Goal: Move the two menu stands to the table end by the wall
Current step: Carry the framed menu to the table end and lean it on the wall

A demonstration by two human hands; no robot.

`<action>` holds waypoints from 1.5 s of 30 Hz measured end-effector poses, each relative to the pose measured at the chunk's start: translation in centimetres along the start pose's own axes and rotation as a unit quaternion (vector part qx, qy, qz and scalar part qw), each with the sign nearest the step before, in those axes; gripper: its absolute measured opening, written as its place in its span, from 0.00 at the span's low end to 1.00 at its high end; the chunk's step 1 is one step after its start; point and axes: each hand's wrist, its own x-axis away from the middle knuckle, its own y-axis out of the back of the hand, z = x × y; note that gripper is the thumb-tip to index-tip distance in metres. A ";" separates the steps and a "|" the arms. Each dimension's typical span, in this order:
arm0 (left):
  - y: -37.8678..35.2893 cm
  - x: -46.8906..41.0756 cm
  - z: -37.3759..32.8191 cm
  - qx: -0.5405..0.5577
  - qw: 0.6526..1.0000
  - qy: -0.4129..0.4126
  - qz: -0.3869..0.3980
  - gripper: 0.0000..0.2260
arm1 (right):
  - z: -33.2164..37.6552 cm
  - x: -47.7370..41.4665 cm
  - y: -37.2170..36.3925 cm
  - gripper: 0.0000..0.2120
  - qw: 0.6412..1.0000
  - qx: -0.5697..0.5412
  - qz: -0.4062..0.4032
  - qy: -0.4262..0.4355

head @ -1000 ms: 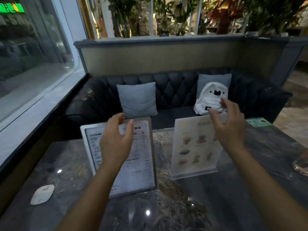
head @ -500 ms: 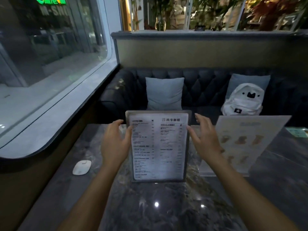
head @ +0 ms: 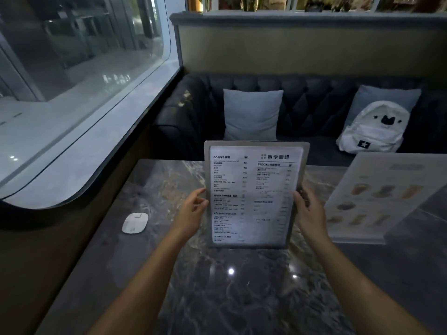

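A grey-framed text menu stand [head: 254,194] stands upright in the middle of the dark marble table [head: 229,298]. My left hand [head: 192,213] grips its left edge and my right hand [head: 309,213] grips its right edge. To the right, a clear acrylic menu stand [head: 382,199] with drink pictures leans on the table, untouched; its right side runs out of view. The wall with the big window [head: 72,81] lies along the table's left end.
A small white oval device [head: 135,222] lies on the table near the left end. Behind the table is a dark tufted sofa [head: 314,105] with a grey cushion [head: 251,114] and a white backpack [head: 372,129].
Both hands went from hovering near the two stands to closing on the sides of the text menu stand. The view has swung left toward the window.
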 end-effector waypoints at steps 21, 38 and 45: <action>1.0 3.0 2.6 -0.026 0.997 -0.017 -0.069 0.16 | 0.2 -0.1 -1.1 0.12 0.995 -0.075 0.000 -0.066; 11.4 22.0 4.7 -0.071 0.948 0.062 -0.304 0.17 | 5.3 8.7 -14.1 0.11 0.956 -0.122 0.266 -0.007; 13.5 29.2 5.5 -0.061 0.916 0.112 -0.380 0.16 | 7.8 13.6 -18.6 0.09 0.928 -0.153 0.340 0.010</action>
